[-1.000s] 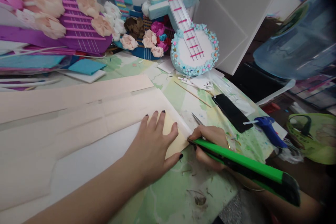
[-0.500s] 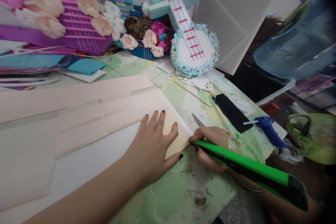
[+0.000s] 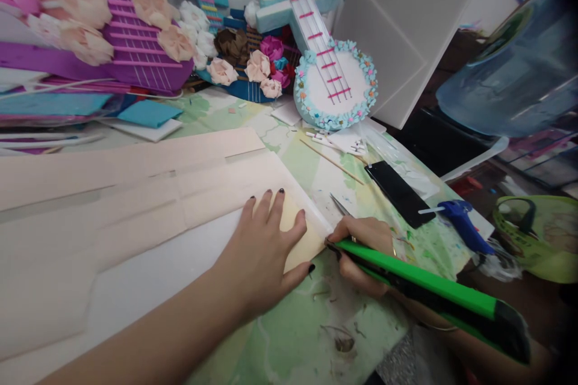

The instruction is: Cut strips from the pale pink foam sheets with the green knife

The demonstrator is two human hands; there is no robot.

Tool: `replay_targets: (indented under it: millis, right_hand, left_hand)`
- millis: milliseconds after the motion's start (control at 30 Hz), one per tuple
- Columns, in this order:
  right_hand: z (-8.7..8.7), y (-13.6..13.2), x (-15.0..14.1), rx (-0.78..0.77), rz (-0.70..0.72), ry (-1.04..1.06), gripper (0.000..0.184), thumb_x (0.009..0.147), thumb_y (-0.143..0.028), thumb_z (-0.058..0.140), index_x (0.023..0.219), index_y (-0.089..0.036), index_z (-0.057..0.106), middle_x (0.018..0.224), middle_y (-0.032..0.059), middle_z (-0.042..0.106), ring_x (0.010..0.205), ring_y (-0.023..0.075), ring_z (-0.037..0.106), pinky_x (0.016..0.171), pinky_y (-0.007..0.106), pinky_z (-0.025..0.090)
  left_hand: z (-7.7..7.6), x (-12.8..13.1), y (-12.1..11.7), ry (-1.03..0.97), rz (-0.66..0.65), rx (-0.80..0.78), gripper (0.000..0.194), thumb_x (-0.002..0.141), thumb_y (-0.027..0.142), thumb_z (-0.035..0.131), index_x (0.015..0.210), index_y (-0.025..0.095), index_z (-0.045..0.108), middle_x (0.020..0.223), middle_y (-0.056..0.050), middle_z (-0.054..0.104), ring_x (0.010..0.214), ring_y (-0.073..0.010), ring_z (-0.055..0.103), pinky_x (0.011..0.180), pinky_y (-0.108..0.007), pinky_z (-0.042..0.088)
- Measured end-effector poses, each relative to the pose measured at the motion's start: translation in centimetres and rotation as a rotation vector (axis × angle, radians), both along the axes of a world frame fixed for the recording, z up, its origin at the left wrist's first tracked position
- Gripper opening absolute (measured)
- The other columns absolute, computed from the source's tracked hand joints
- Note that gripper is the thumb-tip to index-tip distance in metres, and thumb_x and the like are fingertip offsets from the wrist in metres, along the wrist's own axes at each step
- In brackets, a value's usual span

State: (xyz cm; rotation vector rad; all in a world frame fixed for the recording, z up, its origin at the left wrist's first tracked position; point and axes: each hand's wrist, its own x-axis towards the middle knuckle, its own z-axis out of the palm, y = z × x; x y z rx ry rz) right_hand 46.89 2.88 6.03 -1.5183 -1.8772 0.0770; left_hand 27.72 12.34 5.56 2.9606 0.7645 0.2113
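My left hand (image 3: pixel 264 252) lies flat with spread fingers on the right end of a pale foam board (image 3: pixel 167 252), over a cream patch (image 3: pixel 295 201) near its corner. In my right hand (image 3: pixel 361 246) is a green and black utility knife (image 3: pixel 428 277), its handle slanting down to the right. The knife's front end is at the board's right corner; its blade is hidden from me. Peach paper sheets (image 3: pixel 135 210) cover much of the board. Just beyond my right hand, a pointed metal tip (image 3: pixel 339 204) sticks out, the rest of it hidden.
A thin wooden stick (image 3: pixel 332 162), a black phone (image 3: pixel 400 192) and a blue glue gun (image 3: pixel 467 225) lie to the right. At the back stand a light-blue flowered model guitar (image 3: pixel 334 84) and a purple one (image 3: pixel 144 66). A big water bottle (image 3: pixel 506 90) is beyond the table's right edge.
The knife's handle end has shifted slightly right and down, and my right hand moved a little with it, mostly in the first half second. My left hand has stayed in place.
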Motion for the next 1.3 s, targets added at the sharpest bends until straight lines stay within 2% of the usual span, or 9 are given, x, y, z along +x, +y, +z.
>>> replay_targets:
  millis: [200, 500, 633, 733, 833, 933, 1067, 1200, 1300]
  right_hand:
    - [0.1, -0.1, -0.2, 0.035, -0.056, -0.001, 0.014, 0.061, -0.022, 0.045, 0.07, -0.023, 0.055, 0.051, -0.0033, 0.053, 0.045, 0.0115, 0.047, 0.049, 0.025, 0.034]
    - [0.2, 0.0, 0.0, 0.041, 0.0, 0.019, 0.013, 0.062, -0.021, 0.046, 0.071, -0.022, 0.055, 0.048, -0.0047, 0.05, 0.041, 0.0102, 0.045, 0.046, 0.024, 0.033]
    - [1.5, -0.4, 0.5, -0.037, -0.048, 0.062, 0.009, 0.072, -0.023, 0.052, 0.077, -0.022, 0.06, 0.06, -0.0019, 0.061, 0.051, 0.0116, 0.054, 0.049, 0.024, 0.037]
    - [2.1, 0.1, 0.9, -0.062, -0.105, 0.244, 0.007, 0.082, -0.026, 0.056, 0.086, -0.021, 0.059, 0.069, -0.0008, 0.064, 0.056, 0.0117, 0.057, 0.049, 0.023, 0.04]
    - [2.8, 1.9, 1.4, -0.065, -0.115, 0.526, 0.019, 0.084, -0.025, 0.062, 0.101, -0.022, 0.053, 0.075, -0.001, 0.067, 0.055, 0.0109, 0.058, 0.048, 0.022, 0.043]
    - [3.9, 4.6, 1.7, -0.149, 0.046, 0.641, 0.021, 0.08, -0.024, 0.07, 0.094, -0.02, 0.057, 0.085, 0.0021, 0.071, 0.055, 0.0102, 0.062, 0.054, 0.024, 0.052]
    - [4.7, 8.6, 1.3, -0.304, 0.243, 0.777, 0.023, 0.073, -0.022, 0.077, 0.093, -0.017, 0.068, 0.087, 0.004, 0.071, 0.063, 0.0125, 0.066, 0.059, 0.026, 0.056]
    - [3.0, 12.2, -0.1, -0.491, 0.328, 0.881, 0.03, 0.061, -0.016, 0.083, 0.09, -0.015, 0.072, 0.083, 0.0039, 0.072, 0.073, 0.0152, 0.067, 0.064, 0.025, 0.056]
    - [1.3, 13.9, -1.0, -0.595, 0.387, 0.962, 0.028, 0.06, -0.018, 0.084, 0.085, -0.015, 0.071, 0.081, 0.0031, 0.072, 0.072, 0.014, 0.066, 0.064, 0.024, 0.055]
  left_hand:
    - [-0.1, 0.0, 0.1, -0.022, 0.0, 0.0, 0.064, 0.088, 0.061, 0.039, 0.138, 0.022, 0.047, 0.147, -0.025, 0.036, 0.136, -0.0482, 0.029, 0.105, -0.062, 0.026]
    - [-0.1, 0.0, 0.0, -0.023, 0.003, -0.003, 0.064, 0.088, 0.061, 0.04, 0.138, 0.022, 0.047, 0.147, -0.023, 0.037, 0.136, -0.0478, 0.029, 0.105, -0.062, 0.027]
    - [-0.1, 0.0, 0.0, -0.023, 0.006, -0.001, 0.065, 0.087, 0.061, 0.04, 0.138, 0.021, 0.047, 0.148, -0.025, 0.036, 0.136, -0.0485, 0.029, 0.105, -0.063, 0.027]
    - [0.1, 0.0, 0.0, -0.007, 0.008, -0.01, 0.065, 0.088, 0.061, 0.04, 0.138, 0.02, 0.047, 0.149, -0.025, 0.035, 0.138, -0.0485, 0.026, 0.106, -0.063, 0.026]
    - [0.3, 0.0, -0.1, 0.017, 0.0, -0.033, 0.067, 0.088, 0.061, 0.04, 0.14, 0.019, 0.045, 0.15, -0.024, 0.033, 0.139, -0.0473, 0.023, 0.109, -0.059, 0.027]
    - [0.4, 0.1, -0.3, 0.047, -0.002, -0.039, 0.069, 0.089, 0.061, 0.038, 0.142, 0.017, 0.042, 0.15, -0.025, 0.033, 0.14, -0.0452, 0.024, 0.11, -0.057, 0.029]
    - [0.3, 0.3, -0.5, 0.094, 0.0, -0.004, 0.073, 0.091, 0.062, 0.034, 0.146, 0.014, 0.036, 0.15, -0.026, 0.033, 0.139, -0.0449, 0.025, 0.109, -0.058, 0.03]
    - [0.1, 0.4, -0.6, 0.106, -0.006, 0.018, 0.076, 0.091, 0.064, 0.032, 0.146, 0.011, 0.034, 0.149, -0.03, 0.03, 0.138, -0.0478, 0.023, 0.107, -0.061, 0.031]
    - [0.1, 0.3, -0.7, 0.086, -0.021, 0.026, 0.076, 0.091, 0.063, 0.03, 0.145, 0.009, 0.036, 0.147, -0.033, 0.032, 0.137, -0.0486, 0.027, 0.105, -0.062, 0.031]
